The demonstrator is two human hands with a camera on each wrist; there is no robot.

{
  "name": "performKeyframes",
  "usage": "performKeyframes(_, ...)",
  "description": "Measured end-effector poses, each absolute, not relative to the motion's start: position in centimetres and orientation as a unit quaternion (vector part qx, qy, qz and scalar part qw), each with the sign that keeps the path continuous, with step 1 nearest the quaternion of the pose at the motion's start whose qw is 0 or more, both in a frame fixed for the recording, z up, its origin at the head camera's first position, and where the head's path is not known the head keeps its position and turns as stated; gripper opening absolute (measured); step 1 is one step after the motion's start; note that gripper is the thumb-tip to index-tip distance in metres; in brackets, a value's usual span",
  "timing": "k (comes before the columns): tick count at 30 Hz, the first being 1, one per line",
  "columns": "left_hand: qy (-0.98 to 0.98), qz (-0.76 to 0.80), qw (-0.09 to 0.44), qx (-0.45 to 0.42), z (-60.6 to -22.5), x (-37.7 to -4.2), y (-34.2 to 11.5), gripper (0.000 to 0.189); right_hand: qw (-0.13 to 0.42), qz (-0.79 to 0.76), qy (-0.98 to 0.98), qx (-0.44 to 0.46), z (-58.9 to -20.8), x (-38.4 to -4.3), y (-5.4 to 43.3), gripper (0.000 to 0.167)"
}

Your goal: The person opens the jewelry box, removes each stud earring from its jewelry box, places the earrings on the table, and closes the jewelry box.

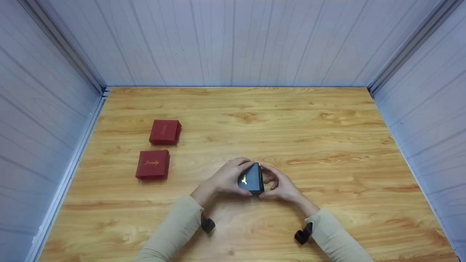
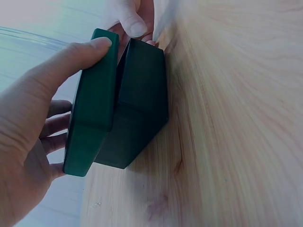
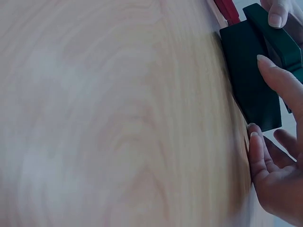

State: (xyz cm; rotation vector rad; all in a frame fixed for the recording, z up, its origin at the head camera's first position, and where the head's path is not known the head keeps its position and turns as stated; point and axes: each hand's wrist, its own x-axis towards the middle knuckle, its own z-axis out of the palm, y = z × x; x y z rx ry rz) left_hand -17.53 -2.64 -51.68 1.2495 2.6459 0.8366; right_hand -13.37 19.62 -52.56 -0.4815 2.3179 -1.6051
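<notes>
- I see the green box between the two hands, just nearer than the middle of the wooden table.
- Its lid tilts against the base, with a narrow dark gap between them; I can't make out whether anything lies inside.
- On the left of the table I have two red boxes, the far one and the near one, set apart from each other; both look closed, so their contents are hidden from me.
- My left-side view shows the left hand gripping the lid, thumb on one edge, fingers spread behind it.
- The right hand is clamped on the base, thumb and curled fingers bent round it, with a gap between palm and box.
</notes>
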Motion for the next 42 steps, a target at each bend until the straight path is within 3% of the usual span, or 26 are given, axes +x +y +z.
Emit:
performKeyframes(29, 0.883, 0.236, 0.038, 0.404, -51.8, -17.2, -0.9, 0.093, 0.129, -0.548, 0.811, -0.160, -52.5, -13.2, 19.5, 0.082)
performKeyframes(42, 0.886, 0.241, 0.060, 0.391, -52.0, -17.2, -0.7, 0.095, 0.124, -0.545, 0.815, -0.153, -52.5, -13.1, 19.4, 0.081)
